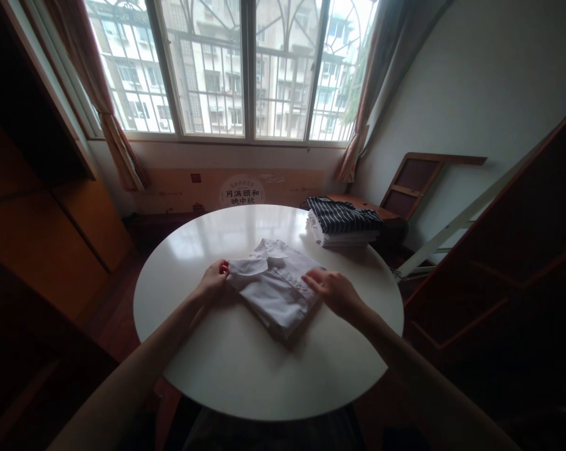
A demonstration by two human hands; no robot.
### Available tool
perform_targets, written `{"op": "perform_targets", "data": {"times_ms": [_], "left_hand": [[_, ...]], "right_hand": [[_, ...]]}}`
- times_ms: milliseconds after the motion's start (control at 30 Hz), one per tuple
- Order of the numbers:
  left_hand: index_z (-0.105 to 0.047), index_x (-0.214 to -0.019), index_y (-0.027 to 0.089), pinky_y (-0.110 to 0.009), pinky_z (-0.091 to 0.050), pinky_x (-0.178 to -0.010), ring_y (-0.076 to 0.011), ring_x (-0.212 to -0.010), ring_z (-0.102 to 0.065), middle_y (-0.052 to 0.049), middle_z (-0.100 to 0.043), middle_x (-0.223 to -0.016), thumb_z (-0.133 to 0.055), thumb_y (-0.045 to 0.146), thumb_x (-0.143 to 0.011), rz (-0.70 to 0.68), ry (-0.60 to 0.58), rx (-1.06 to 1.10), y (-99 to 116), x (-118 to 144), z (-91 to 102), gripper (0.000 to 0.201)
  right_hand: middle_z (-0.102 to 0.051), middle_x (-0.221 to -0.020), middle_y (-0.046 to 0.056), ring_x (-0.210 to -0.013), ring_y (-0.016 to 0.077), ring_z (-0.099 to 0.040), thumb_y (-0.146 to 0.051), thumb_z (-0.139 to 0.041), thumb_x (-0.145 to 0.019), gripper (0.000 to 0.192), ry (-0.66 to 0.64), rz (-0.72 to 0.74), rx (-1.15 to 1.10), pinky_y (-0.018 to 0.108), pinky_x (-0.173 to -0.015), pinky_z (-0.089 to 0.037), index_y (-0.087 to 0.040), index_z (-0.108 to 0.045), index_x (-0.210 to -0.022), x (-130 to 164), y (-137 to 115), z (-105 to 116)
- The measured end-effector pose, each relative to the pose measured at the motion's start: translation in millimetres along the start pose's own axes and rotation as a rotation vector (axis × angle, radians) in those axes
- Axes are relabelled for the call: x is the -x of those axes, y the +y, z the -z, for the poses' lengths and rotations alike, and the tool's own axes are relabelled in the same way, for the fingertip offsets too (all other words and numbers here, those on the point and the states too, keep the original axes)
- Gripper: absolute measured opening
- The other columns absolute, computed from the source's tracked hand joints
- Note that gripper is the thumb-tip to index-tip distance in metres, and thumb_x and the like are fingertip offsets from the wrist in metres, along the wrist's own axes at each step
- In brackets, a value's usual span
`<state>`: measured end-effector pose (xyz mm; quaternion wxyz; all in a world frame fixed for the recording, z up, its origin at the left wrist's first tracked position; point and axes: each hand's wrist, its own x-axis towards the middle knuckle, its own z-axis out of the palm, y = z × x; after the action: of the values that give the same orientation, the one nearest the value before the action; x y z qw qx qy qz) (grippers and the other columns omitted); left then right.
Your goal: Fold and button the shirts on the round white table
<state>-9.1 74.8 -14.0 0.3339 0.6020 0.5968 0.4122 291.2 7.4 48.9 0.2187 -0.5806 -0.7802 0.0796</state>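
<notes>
A folded white shirt [283, 294] lies at a slant on the round white table [193, 357], its collar toward the window and its button front facing up. At the shirt's left corner, beside the collar, my left hand [215, 275] pinches the edge between thumb and fingers. Over the right side of the shirt rests my right hand [332, 289], its fingers curled down at the fabric near the buttons. What its fingertips hold, if anything, is hidden from view.
At the table's back right edge sits a stack of folded clothes [343, 219], a black striped one above white ones. A long printed box [179, 188] stands below the window. A wooden chair [412, 181] is by the right wall.
</notes>
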Motion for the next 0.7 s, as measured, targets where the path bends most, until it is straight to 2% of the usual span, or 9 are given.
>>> {"op": "perform_targets", "data": {"times_ms": [33, 67, 100, 200, 300, 367, 467, 567, 700], "left_hand": [[-0.058, -0.074, 0.015, -0.025, -0.045, -0.054, -0.0165, -0.065, -0.059, -0.002, -0.064, -0.069, -0.059, 0.028, -0.055, -0.006, -0.014, 0.022, 0, -4, 0.5, 0.023], [-0.059, -0.074, 0.015, -0.025, -0.045, -0.054, -0.0166, -0.064, -0.059, -0.002, -0.064, -0.069, -0.06, 0.028, -0.054, -0.01, -0.02, 0.044, 0, -9, 0.9, 0.024], [-0.059, -0.075, 0.014, -0.025, -0.045, -0.053, -0.0166, -0.062, -0.059, -0.003, -0.064, -0.068, -0.061, 0.028, -0.053, -0.011, -0.02, 0.069, 0, -14, 1.2, 0.026], [-0.06, -0.074, 0.013, -0.025, -0.045, -0.053, -0.0163, -0.059, -0.058, -0.004, -0.064, -0.066, -0.064, 0.028, -0.05, 0.003, 0.005, 0.141, 2, -30, 1.8, 0.029], [-0.06, -0.073, 0.013, -0.025, -0.045, -0.054, -0.0163, -0.06, -0.058, -0.004, -0.064, -0.066, -0.063, 0.032, -0.053, 0.001, 0.09, 0.134, 1, -41, 2.6, 0.027], [-0.061, -0.076, 0.013, -0.025, -0.045, -0.054, -0.0164, -0.061, -0.059, -0.004, -0.065, -0.067, -0.059, 0.032, -0.057, -0.011, 0.125, 0.099, -4, -44, 4.1, 0.026], [-0.063, -0.078, 0.014, -0.026, -0.046, -0.059, -0.0175, -0.066, -0.06, -0.004, -0.067, -0.07, -0.056, 0.027, -0.058, -0.049, 0.081, 0.059, -12, -47, 7.8, 0.025], [-0.066, -0.075, 0.014, -0.026, -0.047, -0.066, -0.0185, -0.071, -0.06, -0.004, -0.068, -0.074, -0.057, 0.024, -0.055, -0.109, 0.035, 0.004, -18, -49, 10.7, 0.023], [-0.068, -0.076, 0.013, -0.026, -0.046, -0.063, -0.0188, -0.069, -0.059, -0.004, -0.068, -0.072, -0.056, 0.021, -0.054, -0.107, 0.018, -0.028, -17, -49, 10.2, 0.025]], "right_hand": [[-0.065, -0.084, 0.006, -0.075, 0.0178, -0.059, -0.035, -0.049, -0.081, 0.022, 0.145, -0.092, -0.03, 0.026, -0.064, -0.042, -0.02, -0.062, -0.089, -12, 15, 0], [-0.065, -0.09, 0.007, -0.08, 0.0182, -0.059, -0.031, -0.053, -0.078, 0.021, 0.23, -0.165, -0.081, 0.026, -0.066, -0.042, -0.018, -0.061, -0.092, -23, 30, -3], [-0.064, -0.089, 0.007, -0.079, 0.018, -0.059, -0.03, -0.056, -0.074, 0.023, 0.235, -0.24, -0.167, 0.026, -0.065, -0.042, -0.017, -0.061, -0.092, -33, 43, -8], [-0.063, -0.075, 0.005, -0.063, 0.014, -0.057, -0.035, -0.057, -0.071, 0.027, 0.027, -0.337, -0.553, 0.023, -0.053, -0.041, -0.012, -0.061, -0.084, -47, 67, -24], [-0.059, -0.064, 0.001, -0.049, 0.009, -0.048, -0.042, -0.062, -0.066, 0.033, -0.077, -0.353, -0.744, 0.02, -0.043, -0.035, -0.011, -0.06, -0.078, -46, 70, -33], [-0.055, -0.059, -0.001, -0.043, 0.0071, -0.042, -0.047, -0.064, -0.062, 0.038, -0.117, -0.365, -0.769, 0.02, -0.04, -0.031, -0.011, -0.059, -0.076, -43, 67, -34], [-0.05, -0.053, -0.002, -0.044, 0.0071, -0.04, -0.052, -0.062, -0.061, 0.043, -0.166, -0.327, -0.748, 0.021, -0.042, -0.029, -0.011, -0.06, -0.07, -41, 67, -33], [-0.048, -0.051, -0.001, -0.047, 0.0078, -0.039, -0.054, -0.06, -0.062, 0.043, -0.139, -0.298, -0.708, 0.021, -0.045, -0.027, -0.011, -0.058, -0.063, -41, 69, -36], [-0.047, -0.05, -0.002, -0.047, 0.008, -0.038, -0.052, -0.059, -0.062, 0.04, -0.122, -0.314, -0.689, 0.022, -0.046, -0.025, -0.012, -0.057, -0.062, -38, 72, -42]]}}
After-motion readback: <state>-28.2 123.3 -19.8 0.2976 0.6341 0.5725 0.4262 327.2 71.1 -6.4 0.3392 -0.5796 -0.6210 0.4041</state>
